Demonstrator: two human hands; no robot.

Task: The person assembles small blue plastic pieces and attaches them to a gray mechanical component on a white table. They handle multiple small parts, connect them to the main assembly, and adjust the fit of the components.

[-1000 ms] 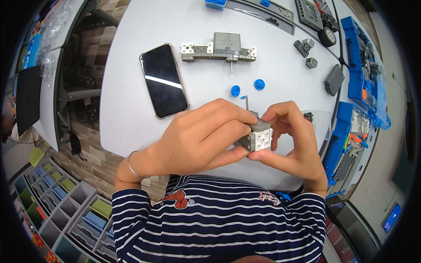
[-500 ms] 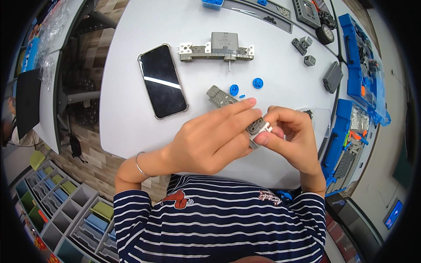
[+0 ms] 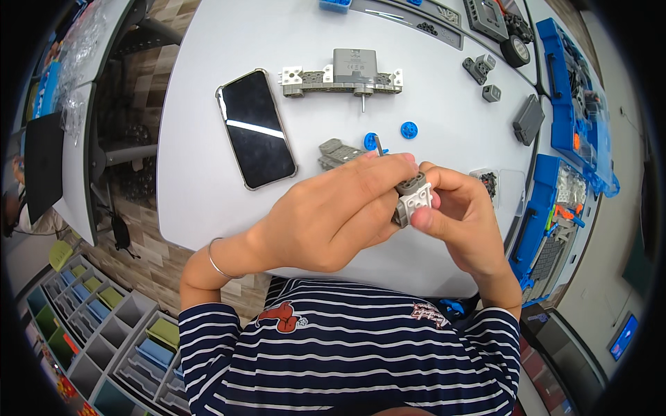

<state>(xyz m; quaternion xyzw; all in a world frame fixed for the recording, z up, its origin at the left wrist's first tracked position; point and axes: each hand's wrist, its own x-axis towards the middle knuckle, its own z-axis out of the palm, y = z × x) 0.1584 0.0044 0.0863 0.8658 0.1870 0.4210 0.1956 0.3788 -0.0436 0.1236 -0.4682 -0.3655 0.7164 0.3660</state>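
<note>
My left hand [image 3: 333, 218] is wrapped over a grey building-part assembly [image 3: 338, 154] with its fingers closed on it. One end of the assembly sticks out past the hand, and a thin metal shaft [image 3: 378, 144] rises beside the fingertips. At the other end sits a white connector block [image 3: 415, 200], pinched between the thumb and fingers of my right hand [image 3: 472, 215]. My left hand covers the middle of the assembly. Just beyond the hands lie two blue pulley wheels [image 3: 409, 130], one partly behind the shaft. A similar grey beam assembly with a motor box [image 3: 355, 66] rests farther off.
A phone [image 3: 258, 128] lies left of the hands. To the right are small grey parts [image 3: 491, 93], a dark grey box [image 3: 528, 120] and a clear case of small pieces [image 3: 510, 191]. Blue bins [image 3: 538, 229] stand along the right edge. A grey tray [image 3: 423, 24] lies at the back.
The assembly has been turned in my hands: the white block now shows its broad face and the metal shaft has come into view. Both hands stay in nearly the same place.
</note>
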